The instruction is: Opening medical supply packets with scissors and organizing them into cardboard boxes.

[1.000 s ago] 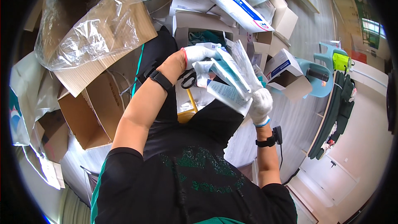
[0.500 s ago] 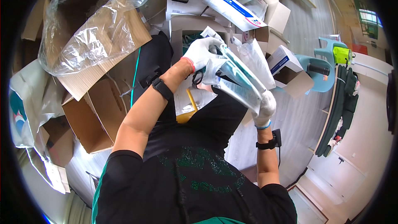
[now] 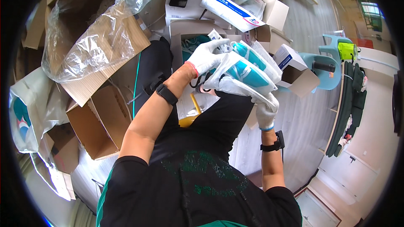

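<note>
Seen from above, the scene comes from the left of two wide fisheye cameras worn side by side on a person's head, facing steeply down past a black shirt [image 3: 210,185] that sits closest to the lens. The left hand [image 3: 207,56] and right hand [image 3: 266,113] work near mid-frame, an open carton [image 3: 191,27] just beyond them. The upright, unmirrored view reaches out to the floor [image 3: 309,23] and a pale wall [image 3: 376,113] at right, straight edges bowing toward a dark round rim.
</note>
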Motion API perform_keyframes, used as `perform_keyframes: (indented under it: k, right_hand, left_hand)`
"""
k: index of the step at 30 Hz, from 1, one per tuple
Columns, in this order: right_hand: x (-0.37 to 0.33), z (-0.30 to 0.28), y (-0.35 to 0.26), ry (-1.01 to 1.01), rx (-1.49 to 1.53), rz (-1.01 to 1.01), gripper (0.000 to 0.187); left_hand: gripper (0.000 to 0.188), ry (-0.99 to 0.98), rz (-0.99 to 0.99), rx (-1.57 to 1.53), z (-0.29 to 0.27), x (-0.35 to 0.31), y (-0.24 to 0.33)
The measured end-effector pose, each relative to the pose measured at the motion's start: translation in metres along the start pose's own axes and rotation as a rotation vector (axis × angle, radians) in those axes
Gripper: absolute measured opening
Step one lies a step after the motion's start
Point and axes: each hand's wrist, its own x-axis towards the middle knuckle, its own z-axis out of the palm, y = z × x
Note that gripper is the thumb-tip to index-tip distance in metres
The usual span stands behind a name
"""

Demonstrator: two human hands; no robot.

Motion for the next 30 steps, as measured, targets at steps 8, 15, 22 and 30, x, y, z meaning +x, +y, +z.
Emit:
perform_keyframes:
  k: [8, 15, 22, 30]
  right_hand:
    - [0.004, 0.000, -0.009, 0.011, -0.243, -0.288, 0.021]
    - [-0.001, -0.002, -0.013, 0.059, 0.133, 0.174, 0.017]
    - [-0.023, -0.030, 0.015, 0.219, 0.309, 0.338, 0.024]
    - [-0.029, -0.046, 0.012, 0.333, 0.555, 0.366, 0.027]
  left_hand:
    - [0.030, 0.025, -0.052, -0.053, -0.005, 0.011, -0.010]
    - [0.014, 0.357, -0.008, 0.264, 0.007, 0.016, -0.019]
    - [0.012, 0.661, -0.055, 0.180, -0.020, 0.024, -0.023]
    - [0.017, 0.666, -0.097, 0.399, -0.038, 0.028, -0.036]
